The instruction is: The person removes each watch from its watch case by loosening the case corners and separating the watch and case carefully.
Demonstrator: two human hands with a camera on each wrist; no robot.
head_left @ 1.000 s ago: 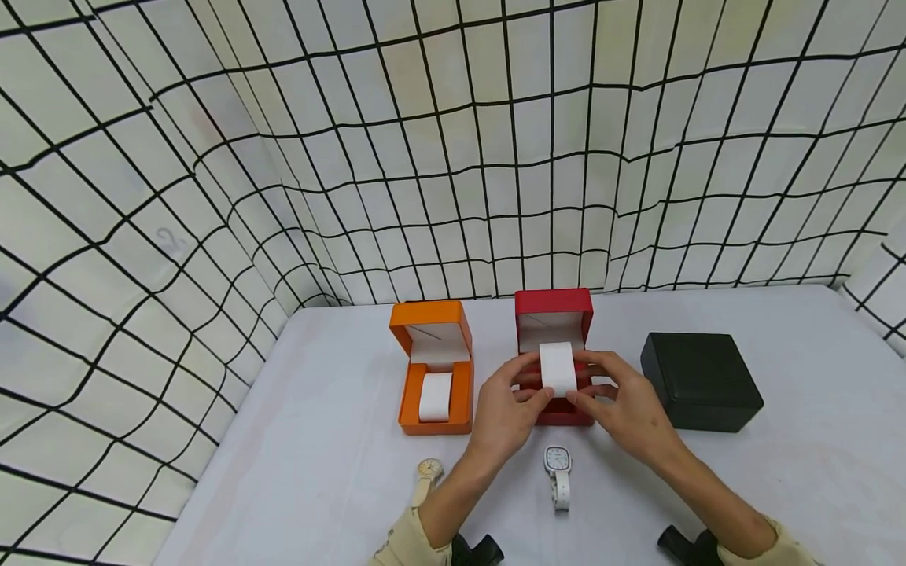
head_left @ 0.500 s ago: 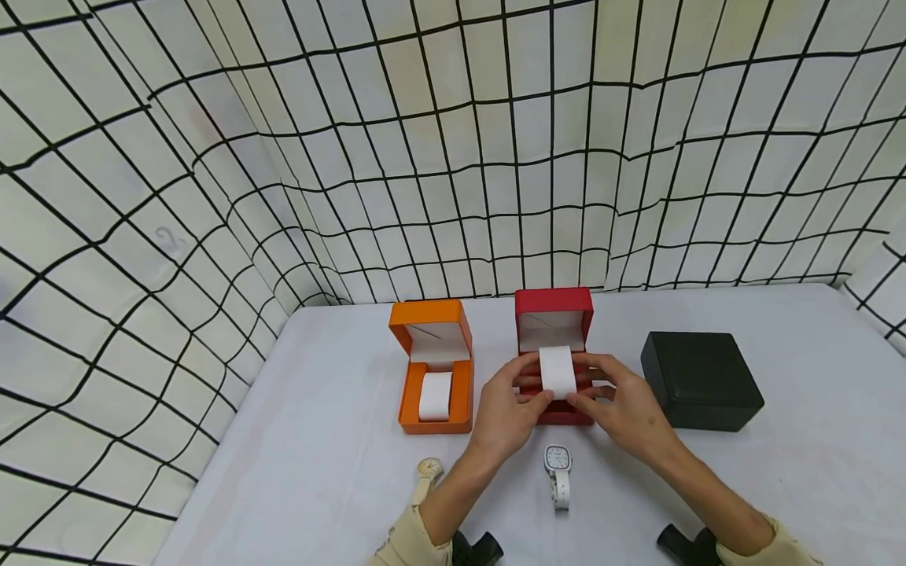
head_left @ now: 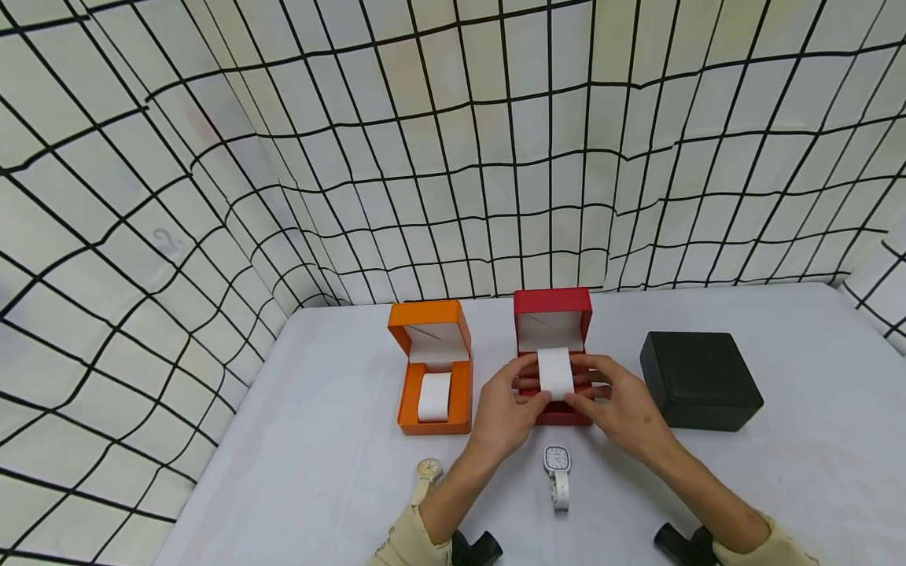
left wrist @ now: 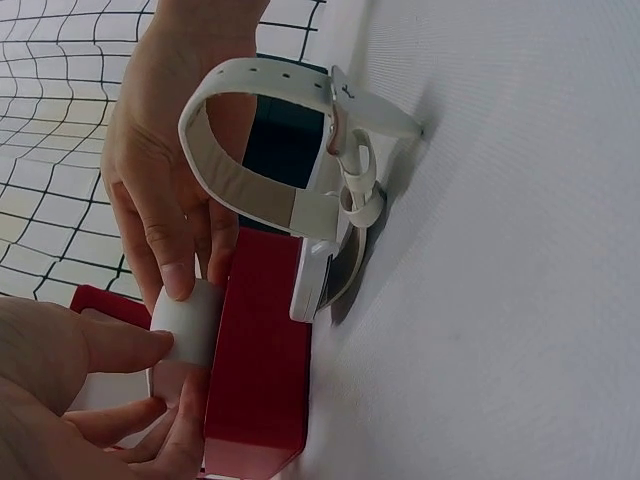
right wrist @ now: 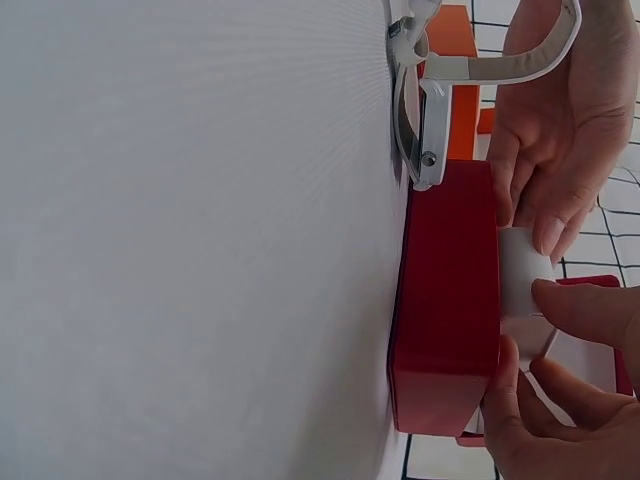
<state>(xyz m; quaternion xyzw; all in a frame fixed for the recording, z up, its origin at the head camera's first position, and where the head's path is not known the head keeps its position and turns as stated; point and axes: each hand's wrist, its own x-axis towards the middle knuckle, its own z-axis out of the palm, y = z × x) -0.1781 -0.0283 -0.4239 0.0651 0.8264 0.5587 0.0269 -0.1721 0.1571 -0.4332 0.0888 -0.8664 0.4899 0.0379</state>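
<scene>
White cushion held between two hands, with opened and closed boxes on a white-covered desk (head_left: pixel 283 440). The left hand (head_left: pixel 504 413) pinches one end of the white cushion (head_left: pixel 555 373), thumb on the near face and fingers curled behind; the right hand (head_left: pixel 623 401) pinches the opposite end in the same way. The cushion is at the opening of the red box (head_left: pixel 552 300), whose lid stands raised; both wrist views show it projecting above the front wall, though its lower edge is hidden. To the left, the orange box (head_left: pixel 412 405), also open, contains a second white cushion (head_left: pixel 434 397). To the right lies a closed dark green box (head_left: pixel 697 381). In front of the red box, apart from it, is a white-strapped watch (head_left: pixel 559 478), its strap buckled into a loop. A cream watch (head_left: pixel 428 470) lies beside the left forearm (head_left: pixel 456 491), which partly hides its strap. Black netting (head_left: pixel 481 166) spans the background.
</scene>
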